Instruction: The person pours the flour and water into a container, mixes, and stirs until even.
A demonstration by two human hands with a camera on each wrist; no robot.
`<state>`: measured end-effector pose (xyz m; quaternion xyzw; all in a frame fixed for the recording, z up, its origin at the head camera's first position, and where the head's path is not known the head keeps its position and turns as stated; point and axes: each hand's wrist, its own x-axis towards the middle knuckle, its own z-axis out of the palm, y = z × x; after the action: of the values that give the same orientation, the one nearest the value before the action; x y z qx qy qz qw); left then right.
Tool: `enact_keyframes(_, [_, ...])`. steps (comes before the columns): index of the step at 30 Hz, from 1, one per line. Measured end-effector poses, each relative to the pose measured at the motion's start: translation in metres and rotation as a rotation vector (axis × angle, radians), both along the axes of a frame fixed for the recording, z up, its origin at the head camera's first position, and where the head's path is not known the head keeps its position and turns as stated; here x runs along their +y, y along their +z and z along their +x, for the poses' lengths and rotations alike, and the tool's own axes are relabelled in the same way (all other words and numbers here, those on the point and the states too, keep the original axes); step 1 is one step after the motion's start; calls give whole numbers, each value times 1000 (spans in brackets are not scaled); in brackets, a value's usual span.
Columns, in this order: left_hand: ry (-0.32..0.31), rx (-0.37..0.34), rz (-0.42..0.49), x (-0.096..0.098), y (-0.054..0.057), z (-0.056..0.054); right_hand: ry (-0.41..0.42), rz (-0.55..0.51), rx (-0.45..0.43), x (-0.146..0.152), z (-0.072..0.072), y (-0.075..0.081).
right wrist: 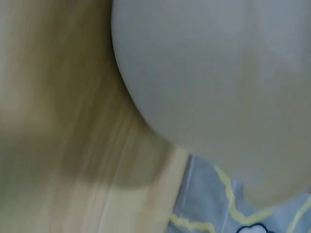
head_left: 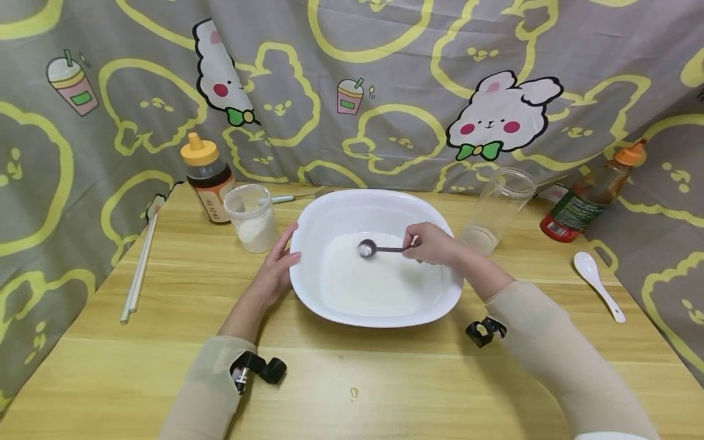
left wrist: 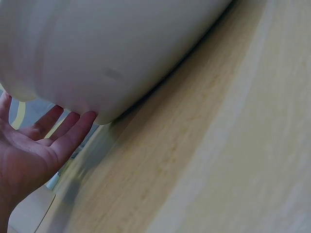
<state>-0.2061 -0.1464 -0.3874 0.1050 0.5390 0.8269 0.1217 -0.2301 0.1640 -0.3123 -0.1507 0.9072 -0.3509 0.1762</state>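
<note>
A wide white basin (head_left: 376,319) stands on the table with a shallow layer of milky white liquid (head_left: 363,281) in its bottom. At its left rim, my left hand (head_left: 275,269) grips the edge, thumb tip over the lip. In the left wrist view the fingers (left wrist: 73,133) of that hand rest along the outer wall. Over the liquid, my right hand (head_left: 431,244) pinches the handle of a small round-bowled measuring spoon (head_left: 367,248). Some white stuff shows in the spoon's bowl. The right wrist view has only the basin's outside (right wrist: 204,87), with the hand hidden.
Left of the basin stand a jar of white powder (head_left: 255,229) and a yellow-capped sauce bottle (head_left: 208,183); a fork (head_left: 297,197) lies behind. Chopsticks (head_left: 140,269) lie far left. To the right are a clear jar (head_left: 495,211), a red-based bottle (head_left: 585,198) and a white spoon (head_left: 599,284).
</note>
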Motion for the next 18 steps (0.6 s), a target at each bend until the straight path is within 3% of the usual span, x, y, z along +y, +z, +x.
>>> enact_keyframes(3, [0, -5, -3, 0, 0, 0, 36, -46, -75, -10, 4, -2])
enact_keyframes(8, [-1, -9, 9, 1, 1, 1, 156, -32, -151, -9, 18, 4])
enact_keyframes(13, [5, -6, 9, 1, 2, 1, 270, -25, -146, 8, 33, 12])
enact_keyframes(18, [0, -10, 4, 0, 1, 1, 259, 5, -96, 29, 37, 20])
